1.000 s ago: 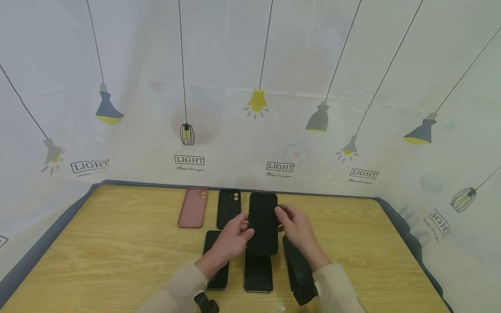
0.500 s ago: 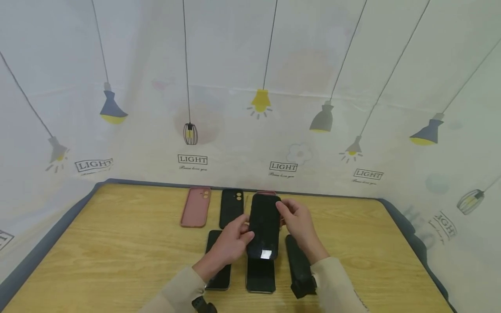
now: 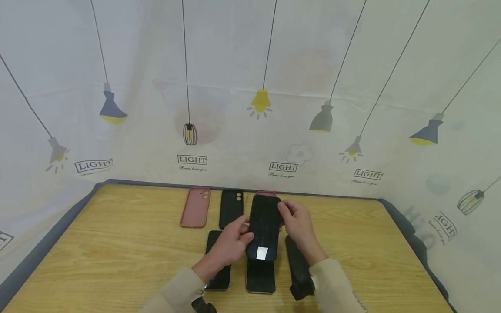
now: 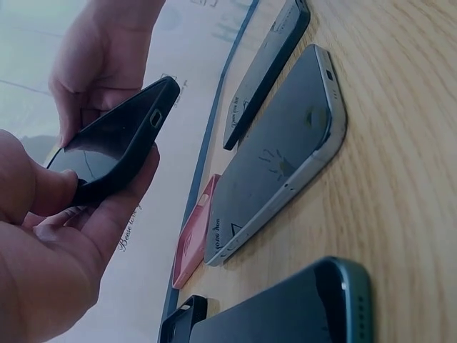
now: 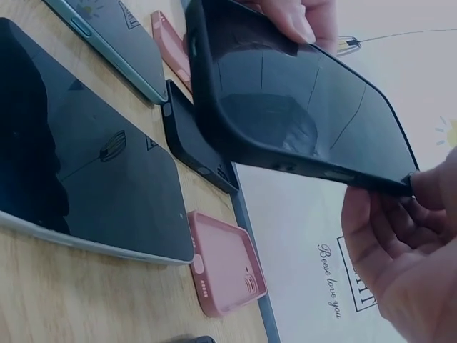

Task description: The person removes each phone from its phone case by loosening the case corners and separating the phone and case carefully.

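Note:
Both hands hold up a phone in a black case [image 3: 264,228], its dark screen toward the head camera and a bright reflection near its lower end. My left hand [image 3: 233,241] grips the left edge, thumb on the front rim and fingers behind. At the upper right corner my right hand [image 3: 299,221] pinches the case; the right wrist view shows that thumb and the fingers [image 5: 364,221] at the case's end. Below the held phone lies a silver-edged phone [image 3: 261,278] on the table. The case seems to surround the phone's edges, though its back is hidden.
A second phone [image 3: 219,278] lies under my left forearm, a third dark one [image 3: 297,261] beside my right wrist. Along the wooden table's [image 3: 117,239] far edge are a pink case [image 3: 195,208], a black case [image 3: 232,208] and another pink case [image 3: 266,193], mostly covered.
The held phone has tilted and dropped slightly, so a reflection shows on its screen and the pink case's rim appears behind it. Both hands keep their grip. The head view has shifted a little.

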Action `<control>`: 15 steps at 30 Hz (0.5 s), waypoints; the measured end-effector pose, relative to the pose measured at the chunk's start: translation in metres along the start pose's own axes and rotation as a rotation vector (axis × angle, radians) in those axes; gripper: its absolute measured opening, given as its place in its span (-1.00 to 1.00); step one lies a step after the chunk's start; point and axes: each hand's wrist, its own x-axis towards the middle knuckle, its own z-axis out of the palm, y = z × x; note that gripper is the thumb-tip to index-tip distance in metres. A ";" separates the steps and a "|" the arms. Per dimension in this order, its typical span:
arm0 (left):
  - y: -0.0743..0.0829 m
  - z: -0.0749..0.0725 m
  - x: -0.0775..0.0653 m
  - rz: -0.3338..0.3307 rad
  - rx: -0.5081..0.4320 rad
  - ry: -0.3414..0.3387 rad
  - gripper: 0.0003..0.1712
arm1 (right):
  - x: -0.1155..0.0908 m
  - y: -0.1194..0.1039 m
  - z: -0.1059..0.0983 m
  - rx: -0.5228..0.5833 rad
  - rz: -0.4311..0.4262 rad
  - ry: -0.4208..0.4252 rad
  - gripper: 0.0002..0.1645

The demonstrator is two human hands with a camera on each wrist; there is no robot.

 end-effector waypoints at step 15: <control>-0.006 -0.002 0.000 0.008 0.060 -0.017 -0.52 | 0.006 -0.006 -0.016 -0.073 0.015 -0.154 -0.67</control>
